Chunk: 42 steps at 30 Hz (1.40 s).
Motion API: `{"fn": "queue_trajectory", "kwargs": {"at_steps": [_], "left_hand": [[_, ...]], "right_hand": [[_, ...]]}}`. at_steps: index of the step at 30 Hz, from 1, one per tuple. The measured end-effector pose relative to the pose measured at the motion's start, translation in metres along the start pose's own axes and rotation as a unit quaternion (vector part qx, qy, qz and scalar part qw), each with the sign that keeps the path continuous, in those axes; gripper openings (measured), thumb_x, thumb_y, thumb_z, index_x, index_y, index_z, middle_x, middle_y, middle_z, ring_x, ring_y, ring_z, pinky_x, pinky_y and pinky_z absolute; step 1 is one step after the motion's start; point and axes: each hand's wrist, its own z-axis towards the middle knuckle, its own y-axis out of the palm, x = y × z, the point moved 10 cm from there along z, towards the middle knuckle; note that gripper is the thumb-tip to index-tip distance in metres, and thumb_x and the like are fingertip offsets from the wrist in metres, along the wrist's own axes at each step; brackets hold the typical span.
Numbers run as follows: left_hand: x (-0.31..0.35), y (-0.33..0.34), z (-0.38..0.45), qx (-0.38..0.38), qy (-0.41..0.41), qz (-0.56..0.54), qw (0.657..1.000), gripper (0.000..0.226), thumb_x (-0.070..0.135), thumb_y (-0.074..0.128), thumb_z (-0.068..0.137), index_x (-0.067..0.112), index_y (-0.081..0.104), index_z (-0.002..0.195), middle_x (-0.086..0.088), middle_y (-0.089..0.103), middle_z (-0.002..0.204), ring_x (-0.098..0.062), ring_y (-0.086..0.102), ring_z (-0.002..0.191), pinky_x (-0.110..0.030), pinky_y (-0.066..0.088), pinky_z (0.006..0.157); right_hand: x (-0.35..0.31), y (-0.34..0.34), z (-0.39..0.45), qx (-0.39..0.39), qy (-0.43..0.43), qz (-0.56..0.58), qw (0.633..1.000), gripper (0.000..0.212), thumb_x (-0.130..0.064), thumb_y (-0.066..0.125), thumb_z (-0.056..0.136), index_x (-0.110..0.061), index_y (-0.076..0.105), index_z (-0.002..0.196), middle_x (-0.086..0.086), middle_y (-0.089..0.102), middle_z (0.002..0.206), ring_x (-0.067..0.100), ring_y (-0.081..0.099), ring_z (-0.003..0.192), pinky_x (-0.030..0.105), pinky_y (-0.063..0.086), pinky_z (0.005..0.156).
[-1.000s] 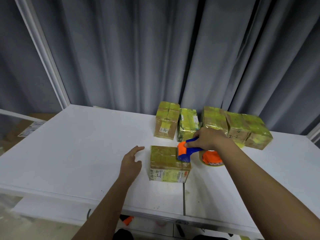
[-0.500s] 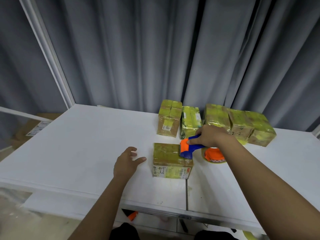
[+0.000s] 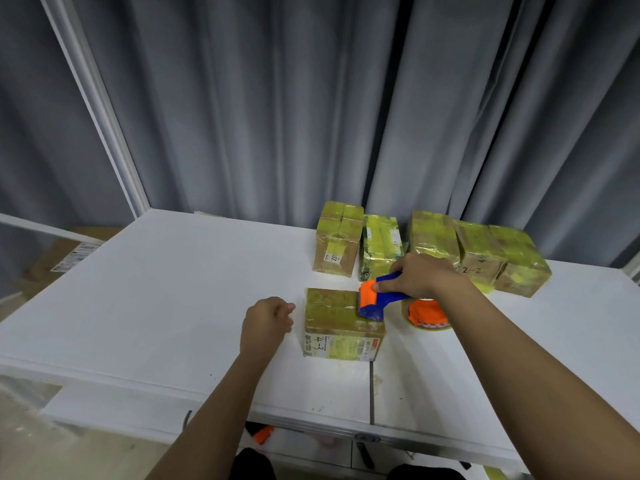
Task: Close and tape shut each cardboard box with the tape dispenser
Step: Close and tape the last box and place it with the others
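Note:
A small cardboard box point(image 3: 332, 313) wrapped in yellowish tape stands closed on the white table point(image 3: 156, 306), its label reading 4-2 facing me. My right hand point(image 3: 420, 275) grips the blue handle of the blue and orange tape dispenser point(image 3: 372, 299), whose head rests on the box's top right edge. The dispenser's tape roll point(image 3: 427, 315) with an orange core sits just right of the box. My left hand point(image 3: 266, 322) hovers just left of the box, fingers loosely curled, holding nothing.
Several more taped boxes point(image 3: 478, 252) line the table's back edge in front of a grey curtain point(image 3: 311, 98). A seam point(image 3: 371, 389) splits the tabletop below the near box. A brown carton point(image 3: 59, 261) lies beyond the table's left edge.
My left hand's fingers have curled in from a spread pose and it stays just left of the box. My right hand keeps the dispenser on the box's right edge.

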Motion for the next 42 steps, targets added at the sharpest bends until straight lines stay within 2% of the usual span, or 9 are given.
{"fn": "queue_trajectory", "kwargs": {"at_steps": [4, 8, 16, 24, 28, 31, 35, 38, 42], "left_hand": [[0.024, 0.017, -0.006, -0.058, 0.085, -0.013, 0.995, 0.052, -0.01, 0.036, 0.093, 0.01, 0.041, 0.141, -0.005, 0.041, 0.146, -0.019, 0.034, 0.138, 0.005, 0.022, 0.092], [0.048, 0.042, -0.015, -0.085, 0.153, 0.012, 0.984, 0.047, 0.027, 0.028, 0.103, 0.017, 0.024, 0.149, 0.001, 0.024, 0.156, -0.012, 0.01, 0.146, -0.025, 0.01, 0.116], [0.086, 0.106, -0.021, -0.095, 0.313, 0.342, 0.881, 0.083, 0.043, -0.017, 0.081, 0.013, 0.015, 0.151, -0.003, 0.018, 0.158, -0.017, 0.01, 0.147, -0.033, 0.001, 0.117], [0.063, 0.089, -0.006, -0.079, 0.162, 0.3, 0.937, 0.076, 0.06, 0.017, 0.093, 0.012, 0.013, 0.151, -0.008, 0.003, 0.16, -0.023, 0.002, 0.147, -0.036, 0.015, 0.117], [0.029, 0.075, 0.003, -0.093, -0.023, 0.088, 0.991, 0.075, 0.056, 0.037, 0.095, 0.016, 0.011, 0.152, -0.01, 0.026, 0.154, -0.028, 0.035, 0.137, -0.037, 0.036, 0.107], [0.033, 0.072, 0.006, -0.124, -0.005, 0.074, 0.99, 0.068, 0.049, 0.032, 0.099, 0.016, 0.007, 0.152, -0.007, 0.045, 0.143, -0.025, 0.05, 0.125, -0.033, 0.042, 0.098], [0.038, 0.074, 0.018, -0.197, 0.035, 0.075, 0.977, 0.065, 0.048, 0.031, 0.099, 0.021, 0.006, 0.153, -0.005, 0.03, 0.154, -0.024, 0.037, 0.136, -0.033, 0.032, 0.107], [0.041, 0.059, 0.043, -0.139, 0.109, 0.252, 0.951, 0.063, 0.052, 0.033, 0.097, 0.026, 0.014, 0.152, -0.007, 0.015, 0.159, -0.027, 0.021, 0.143, -0.041, 0.022, 0.114], [0.073, 0.06, 0.042, -0.06, 0.213, 0.326, 0.919, 0.044, 0.036, 0.044, 0.099, 0.024, 0.044, 0.141, -0.008, 0.028, 0.154, -0.033, 0.03, 0.138, -0.041, 0.025, 0.11]], "right_hand": [[0.0, 0.0, 0.001, 0.001, -0.002, -0.002, 1.0, 0.052, -0.071, 0.054, 0.079, -0.026, 0.066, 0.102, -0.003, 0.066, 0.096, 0.019, 0.06, 0.092, 0.039, 0.05, 0.088], [-0.001, 0.0, 0.001, 0.002, -0.002, -0.003, 1.0, 0.05, -0.071, 0.054, 0.079, -0.027, 0.065, 0.101, -0.003, 0.066, 0.095, 0.019, 0.06, 0.092, 0.04, 0.049, 0.089], [-0.001, 0.0, 0.004, 0.008, 0.001, -0.006, 1.0, 0.049, -0.071, 0.054, 0.08, -0.027, 0.065, 0.1, -0.003, 0.064, 0.095, 0.019, 0.059, 0.092, 0.038, 0.047, 0.086], [0.004, 0.008, 0.008, -0.03, -0.011, 0.059, 0.998, 0.051, -0.066, 0.06, 0.079, -0.021, 0.066, 0.1, 0.002, 0.067, 0.094, 0.02, 0.062, 0.089, 0.035, 0.05, 0.08], [-0.002, 0.006, 0.01, -0.026, -0.017, 0.016, 0.999, 0.055, -0.068, 0.057, 0.08, -0.02, 0.067, 0.103, 0.002, 0.068, 0.098, 0.02, 0.063, 0.09, 0.034, 0.05, 0.079], [-0.003, 0.003, 0.007, -0.016, -0.02, 0.009, 1.0, 0.056, -0.071, 0.056, 0.078, -0.02, 0.069, 0.099, 0.0, 0.068, 0.093, 0.018, 0.062, 0.086, 0.033, 0.049, 0.074], [-0.004, 0.004, -0.006, -0.013, -0.023, 0.033, 0.999, 0.061, -0.075, 0.053, 0.078, -0.018, 0.07, 0.088, 0.0, 0.065, 0.08, 0.017, 0.06, 0.074, 0.03, 0.041, 0.062], [-0.01, 0.02, -0.015, -0.03, -0.027, 0.052, 0.998, 0.061, -0.074, 0.042, 0.084, -0.016, 0.065, 0.083, 0.001, 0.061, 0.077, 0.019, 0.059, 0.075, 0.029, 0.039, 0.062], [-0.014, 0.03, -0.028, -0.07, -0.034, 0.119, 0.99, 0.054, -0.058, 0.041, 0.093, -0.021, 0.048, 0.133, 0.007, 0.06, 0.115, 0.024, 0.059, 0.095, 0.029, 0.042, 0.072]]}}
